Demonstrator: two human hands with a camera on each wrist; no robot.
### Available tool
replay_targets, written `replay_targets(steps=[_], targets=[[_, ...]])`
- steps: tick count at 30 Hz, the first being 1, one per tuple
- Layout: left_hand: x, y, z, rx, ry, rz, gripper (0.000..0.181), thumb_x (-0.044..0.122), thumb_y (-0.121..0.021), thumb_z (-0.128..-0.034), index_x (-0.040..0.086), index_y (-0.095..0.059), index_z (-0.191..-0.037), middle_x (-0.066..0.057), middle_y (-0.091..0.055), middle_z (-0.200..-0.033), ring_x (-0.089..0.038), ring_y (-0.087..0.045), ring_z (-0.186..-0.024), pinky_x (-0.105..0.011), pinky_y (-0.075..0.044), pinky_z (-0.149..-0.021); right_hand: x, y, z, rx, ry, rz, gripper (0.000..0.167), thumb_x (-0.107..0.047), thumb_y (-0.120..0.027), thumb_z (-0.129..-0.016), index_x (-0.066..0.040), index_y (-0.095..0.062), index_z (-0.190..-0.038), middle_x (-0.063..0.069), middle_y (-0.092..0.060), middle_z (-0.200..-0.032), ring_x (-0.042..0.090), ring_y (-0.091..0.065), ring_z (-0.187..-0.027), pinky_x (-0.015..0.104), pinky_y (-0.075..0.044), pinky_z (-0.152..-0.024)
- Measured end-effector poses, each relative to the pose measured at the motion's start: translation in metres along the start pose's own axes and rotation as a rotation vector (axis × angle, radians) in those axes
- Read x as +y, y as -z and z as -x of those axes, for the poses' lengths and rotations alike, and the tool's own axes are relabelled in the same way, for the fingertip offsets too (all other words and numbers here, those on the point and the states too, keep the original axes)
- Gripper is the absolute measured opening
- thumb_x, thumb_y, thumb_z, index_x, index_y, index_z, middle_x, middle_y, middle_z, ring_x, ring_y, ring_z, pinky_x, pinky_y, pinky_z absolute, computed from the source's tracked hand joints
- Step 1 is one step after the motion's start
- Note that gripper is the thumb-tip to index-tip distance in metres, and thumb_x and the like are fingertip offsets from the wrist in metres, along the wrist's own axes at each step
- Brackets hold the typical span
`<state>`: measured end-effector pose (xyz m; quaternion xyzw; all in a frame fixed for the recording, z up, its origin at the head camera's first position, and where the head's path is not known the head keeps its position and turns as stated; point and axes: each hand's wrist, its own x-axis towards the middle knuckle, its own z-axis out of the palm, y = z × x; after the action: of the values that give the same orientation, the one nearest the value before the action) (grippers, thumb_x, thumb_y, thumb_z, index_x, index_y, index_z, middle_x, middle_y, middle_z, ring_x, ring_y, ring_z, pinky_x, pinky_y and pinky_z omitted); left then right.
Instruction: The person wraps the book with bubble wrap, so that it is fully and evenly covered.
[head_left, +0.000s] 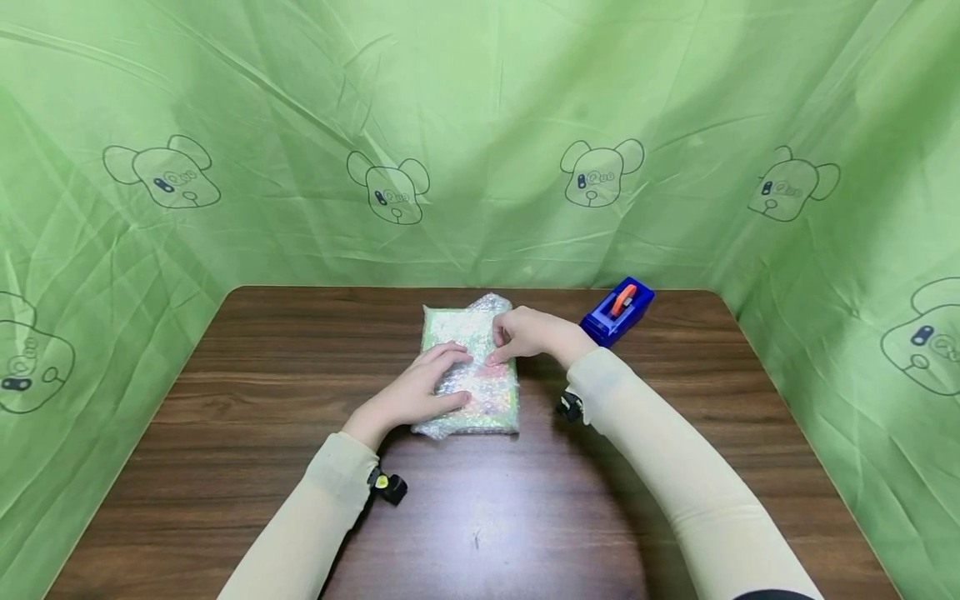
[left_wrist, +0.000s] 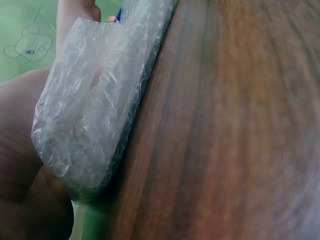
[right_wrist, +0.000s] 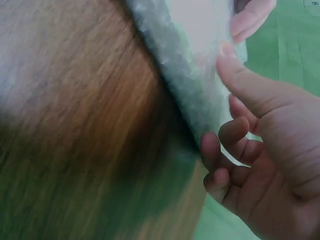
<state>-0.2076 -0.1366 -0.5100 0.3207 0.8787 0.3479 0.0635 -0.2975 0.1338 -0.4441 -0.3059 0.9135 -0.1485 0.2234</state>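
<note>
A flat, green-edged rectangular item in bubble wrap (head_left: 495, 412) lies on the table between both hands. In the left wrist view, a crumpled end of the bubble wrap (left_wrist: 92, 115) stands up beside the left hand. My left hand (head_left: 416, 387) rests across the left side of the package, thumb and fingers spread. Near the package's right edge, my right hand (head_left: 528, 332) touches the top with its thumb (right_wrist: 242, 82). Its other fingers are loosely bent by the edge, and a gap separates thumb and fingers. Some of the package is hidden under the hands.
A blue tape dispenser (head_left: 618, 312) with an orange wheel stands behind the right wrist, near the table's back edge. The wooden table (head_left: 285, 350) is enclosed at the back and sides by a green cloth (head_left: 480, 100) printed with bear faces.
</note>
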Motion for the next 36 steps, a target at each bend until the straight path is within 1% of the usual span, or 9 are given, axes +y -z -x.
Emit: replay_targets(steps=[3, 6, 12, 16, 22, 25, 30, 33, 36], targets=[[0.001, 0.000, 0.000, -0.004, 0.004, -0.001, 0.064, 0.041, -0.077, -0.1007, 0.017, -0.057, -0.156, -0.006, -0.044, -0.169, -0.030, -0.028, -0.164, -0.057, -0.027, -0.132, 0.009, -0.003, -0.001, 0.037, 0.004, -0.055, 0.034, -0.045, -0.085, -0.097, -0.017, -0.065, -0.096, -0.002, -0.063, -0.088, 0.014, -0.054, -0.078, 0.031, -0.048, -0.073], [0.000, 0.000, 0.000, -0.007, 0.008, -0.004, 0.063, 0.041, -0.077, -0.1010, 0.018, -0.056, -0.156, -0.005, -0.044, -0.169, -0.029, -0.028, -0.164, -0.056, -0.027, -0.132, 0.016, -0.003, -0.002, 0.051, 0.026, -0.092, 0.030, -0.040, -0.084, -0.098, -0.016, -0.067, -0.095, -0.002, -0.064, -0.085, 0.014, -0.058, -0.074, 0.031, -0.050, -0.071], [-0.001, -0.001, -0.001, 0.000, -0.002, 0.000, 0.063, 0.041, -0.077, -0.1006, 0.017, -0.057, -0.156, -0.006, -0.044, -0.169, -0.031, -0.029, -0.163, -0.058, -0.027, -0.131, 0.020, 0.000, 0.000, 0.016, 0.090, -0.105, 0.022, -0.033, -0.080, -0.102, -0.015, -0.067, -0.098, -0.001, -0.069, -0.082, 0.017, -0.069, -0.072, 0.032, -0.055, -0.069], [-0.001, 0.000, -0.001, 0.001, -0.004, -0.003, 0.063, 0.041, -0.077, -0.1007, 0.018, -0.057, -0.156, -0.006, -0.044, -0.169, -0.030, -0.030, -0.163, -0.057, -0.028, -0.131, 0.025, 0.000, 0.001, 0.022, 0.122, -0.115, 0.018, -0.028, -0.080, -0.103, -0.015, -0.068, -0.100, -0.002, -0.069, -0.083, 0.016, -0.070, -0.075, 0.031, -0.056, -0.072], [-0.001, 0.000, -0.001, -0.004, 0.003, 0.004, 0.064, 0.042, -0.076, -0.1012, 0.017, -0.056, -0.157, -0.006, -0.044, -0.169, -0.031, -0.029, -0.163, -0.058, -0.028, -0.131, 0.029, -0.001, 0.006, 0.034, 0.122, -0.205, 0.010, -0.015, -0.074, -0.103, -0.010, -0.068, -0.108, 0.001, -0.071, -0.089, 0.018, -0.075, -0.081, 0.032, -0.059, -0.081], [-0.001, 0.000, 0.000, -0.008, 0.011, 0.009, 0.064, 0.042, -0.076, -0.1014, 0.018, -0.056, -0.157, -0.006, -0.043, -0.169, -0.030, -0.028, -0.164, -0.058, -0.028, -0.131, 0.029, -0.002, 0.008, 0.048, 0.114, -0.223, 0.015, -0.021, -0.072, -0.102, -0.009, -0.067, -0.110, 0.001, -0.072, -0.089, 0.017, -0.074, -0.080, 0.032, -0.059, -0.082], [0.001, 0.001, 0.000, -0.011, 0.015, 0.017, 0.064, 0.041, -0.076, -0.1013, 0.017, -0.056, -0.157, -0.007, -0.042, -0.170, -0.031, -0.028, -0.164, -0.059, -0.028, -0.131, 0.025, -0.006, 0.008, 0.076, 0.066, -0.198, 0.038, -0.041, -0.081, -0.099, -0.009, -0.067, -0.113, 0.001, -0.067, -0.088, 0.015, -0.062, -0.076, 0.033, -0.052, -0.075], [0.001, 0.002, 0.000, -0.013, 0.015, 0.014, 0.064, 0.041, -0.076, -0.1014, 0.017, -0.056, -0.157, -0.007, -0.042, -0.170, -0.031, -0.028, -0.163, -0.059, -0.028, -0.131, 0.023, -0.008, 0.006, 0.086, 0.036, -0.185, 0.043, -0.041, -0.086, -0.096, -0.007, -0.065, -0.115, 0.001, -0.064, -0.087, 0.015, -0.057, -0.075, 0.032, -0.050, -0.074], [0.002, 0.003, 0.000, -0.013, 0.016, 0.010, 0.064, 0.041, -0.077, -0.1011, 0.017, -0.056, -0.157, -0.007, -0.042, -0.170, -0.031, -0.029, -0.163, -0.058, -0.028, -0.131, 0.022, -0.011, 0.004, 0.096, 0.025, -0.190, 0.041, -0.035, -0.087, -0.096, -0.007, -0.063, -0.113, 0.001, -0.062, -0.086, 0.014, -0.056, -0.075, 0.032, -0.049, -0.075]])
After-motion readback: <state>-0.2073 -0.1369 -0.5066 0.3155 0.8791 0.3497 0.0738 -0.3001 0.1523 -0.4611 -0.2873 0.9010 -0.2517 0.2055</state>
